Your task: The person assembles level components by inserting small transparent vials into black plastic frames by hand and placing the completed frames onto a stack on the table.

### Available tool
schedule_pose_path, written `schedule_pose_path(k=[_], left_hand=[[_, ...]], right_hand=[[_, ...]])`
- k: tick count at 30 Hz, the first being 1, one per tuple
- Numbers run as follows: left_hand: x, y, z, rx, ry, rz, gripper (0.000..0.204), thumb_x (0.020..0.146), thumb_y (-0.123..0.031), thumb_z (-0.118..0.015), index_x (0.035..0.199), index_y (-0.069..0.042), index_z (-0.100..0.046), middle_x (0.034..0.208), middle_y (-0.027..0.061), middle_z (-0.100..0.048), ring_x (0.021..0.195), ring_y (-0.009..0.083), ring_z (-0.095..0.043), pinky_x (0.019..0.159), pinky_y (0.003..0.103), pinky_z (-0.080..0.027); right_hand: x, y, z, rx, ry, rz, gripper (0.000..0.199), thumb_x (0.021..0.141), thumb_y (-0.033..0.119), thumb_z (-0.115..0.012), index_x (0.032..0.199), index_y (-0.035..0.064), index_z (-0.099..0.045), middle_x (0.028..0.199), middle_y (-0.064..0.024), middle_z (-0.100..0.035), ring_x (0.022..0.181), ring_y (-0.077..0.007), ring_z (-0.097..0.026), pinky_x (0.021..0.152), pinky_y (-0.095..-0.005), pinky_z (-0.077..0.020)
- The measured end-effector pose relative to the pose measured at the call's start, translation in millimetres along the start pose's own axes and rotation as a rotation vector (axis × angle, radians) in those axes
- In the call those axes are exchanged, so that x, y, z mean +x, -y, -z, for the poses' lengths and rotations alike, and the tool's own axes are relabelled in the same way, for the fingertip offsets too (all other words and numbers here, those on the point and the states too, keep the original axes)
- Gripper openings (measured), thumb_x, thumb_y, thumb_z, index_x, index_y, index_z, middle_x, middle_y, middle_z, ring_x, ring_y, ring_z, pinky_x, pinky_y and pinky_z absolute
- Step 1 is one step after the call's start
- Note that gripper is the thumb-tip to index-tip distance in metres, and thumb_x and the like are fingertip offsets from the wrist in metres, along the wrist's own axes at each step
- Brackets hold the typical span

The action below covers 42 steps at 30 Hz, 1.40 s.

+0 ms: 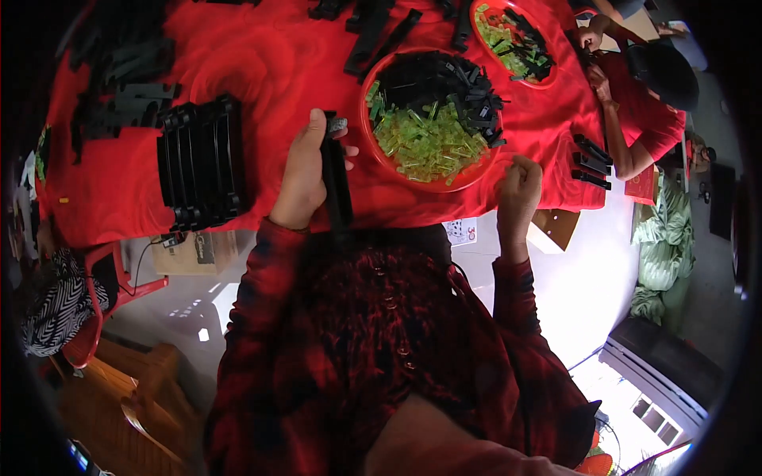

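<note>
My left hand (304,174) is wrapped round a long black plastic bar (337,186), which stands nearly upright in the picture over the table edge. A small greyish, shiny piece (338,124) shows at the bar's far end, by my thumb. My right hand (520,190) is closed, fingers curled, just right of a red basin (446,187). Whatever its fingers may hold is hidden. Inside the basin lie yellow-green translucent plastic pieces (429,143) on the near side and small black plastic parts (425,75) on the far side.
Left on the red-covered table (270,63) sits a row of black bars (200,163), with more black strips (131,103) behind. Several short black pieces (591,163) lie right. Beyond is a second basin (517,78), beside a co-worker in red (655,119).
</note>
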<state>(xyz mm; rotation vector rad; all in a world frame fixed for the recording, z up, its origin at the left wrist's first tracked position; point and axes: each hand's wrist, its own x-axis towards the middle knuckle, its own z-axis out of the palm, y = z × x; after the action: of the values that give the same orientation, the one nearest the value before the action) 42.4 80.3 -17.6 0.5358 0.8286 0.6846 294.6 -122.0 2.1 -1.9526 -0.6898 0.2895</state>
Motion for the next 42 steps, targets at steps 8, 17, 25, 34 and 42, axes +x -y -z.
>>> schedule_pose_path(k=[8, 17, 25, 34, 42], left_hand=[[24, 3, -21, 0.218, -0.029, -0.062, 0.049, 0.1, -0.051, -0.05, 0.111, -0.003, -0.053, 0.095, 0.0101, -0.065, 0.075, 0.0252, -0.07, 0.056, 0.031, -0.052], [32, 8, -23, 0.206, 0.089, -0.062, 0.048, 0.1, -0.051, -0.049, 0.112, -0.004, -0.05, 0.085, 0.0084, -0.063, 0.074, 0.0241, -0.071, 0.058, 0.028, -0.053], [27, 16, -22, 0.198, 0.076, -0.111, 0.045, 0.102, -0.05, -0.045, 0.114, -0.006, -0.049, 0.088, 0.0075, -0.062, 0.075, 0.0225, -0.069, 0.063, 0.03, -0.054], [31, 22, -16, 0.203, 0.032, -0.128, 0.058, 0.101, -0.055, -0.041, 0.125, -0.003, -0.052, 0.101, 0.0095, -0.066, 0.077, 0.0201, -0.065, 0.069, 0.032, -0.053], [38, 13, -8, 0.239, -0.05, -0.08, 0.055, 0.097, -0.057, -0.05, 0.115, -0.006, -0.054, 0.081, 0.0086, -0.062, 0.074, 0.0217, -0.063, 0.069, 0.032, -0.053]], right_hand=[[-16, -4, -13, 0.141, 0.279, -0.332, 0.026, 0.097, 0.022, -0.059, 0.103, -0.0038, -0.059, 0.084, -0.0083, -0.063, 0.07, -0.015, -0.064, 0.057, -0.0272, -0.0507], [0, -4, -18, 0.265, 0.339, -0.495, 0.029, 0.095, 0.023, -0.061, 0.103, -0.0056, -0.06, 0.094, -0.0112, -0.066, 0.071, -0.0161, -0.065, 0.062, -0.0275, -0.053], [-11, -17, -28, 0.428, 0.226, -0.379, 0.023, 0.095, 0.014, -0.06, 0.109, -0.0047, -0.059, 0.098, -0.0104, -0.067, 0.079, -0.0146, -0.065, 0.068, -0.027, -0.0542], [-25, -40, -45, 0.214, 0.034, -0.251, 0.015, 0.093, 0.009, -0.062, 0.093, -0.0022, -0.052, 0.078, -0.0046, -0.06, 0.069, -0.012, -0.058, 0.063, -0.0281, -0.0516], [-30, -15, -43, 0.179, -0.031, -0.177, 0.023, 0.087, 0.012, -0.067, 0.09, -0.0013, -0.049, 0.075, -0.0247, -0.059, 0.072, -0.0438, -0.062, 0.061, -0.0456, -0.0475]])
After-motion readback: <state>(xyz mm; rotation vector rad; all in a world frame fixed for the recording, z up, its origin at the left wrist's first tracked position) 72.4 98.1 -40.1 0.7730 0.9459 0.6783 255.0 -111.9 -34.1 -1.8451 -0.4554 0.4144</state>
